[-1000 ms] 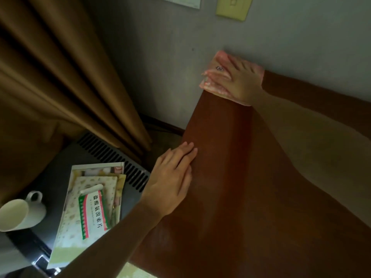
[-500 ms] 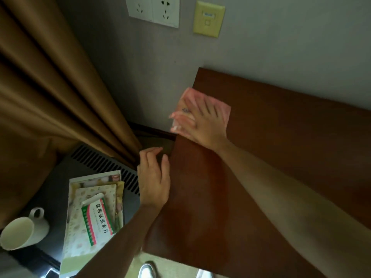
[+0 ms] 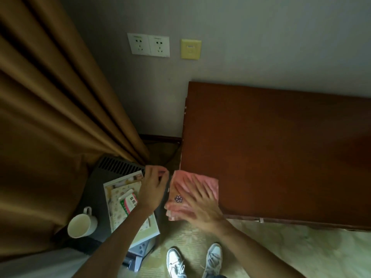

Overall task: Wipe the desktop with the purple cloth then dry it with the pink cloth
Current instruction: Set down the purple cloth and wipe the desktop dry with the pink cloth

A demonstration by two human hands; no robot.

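The pink cloth [image 3: 181, 189], folded and marked with a small purple flower, lies on the near left corner of the reddish-brown desktop [image 3: 277, 149], hanging past its left and front edges. My right hand [image 3: 202, 205] presses flat on it, fingers spread. My left hand [image 3: 153, 187] hovers just left of the desk, fingers curled near the cloth's upper left corner; whether it pinches the cloth is unclear. No purple cloth is in view.
A low grey unit [image 3: 112, 167] left of the desk carries booklets and a medicine box [image 3: 128, 203] and a white mug [image 3: 82, 223]. A brown curtain [image 3: 50, 117] hangs at the left. Wall sockets [image 3: 148, 44] are above. My shoes [image 3: 176, 261] stand on the floor.
My right hand has slid the pink cloth from the far left corner along the left edge to the near corner. My left hand left the desktop and moved beside the cloth.
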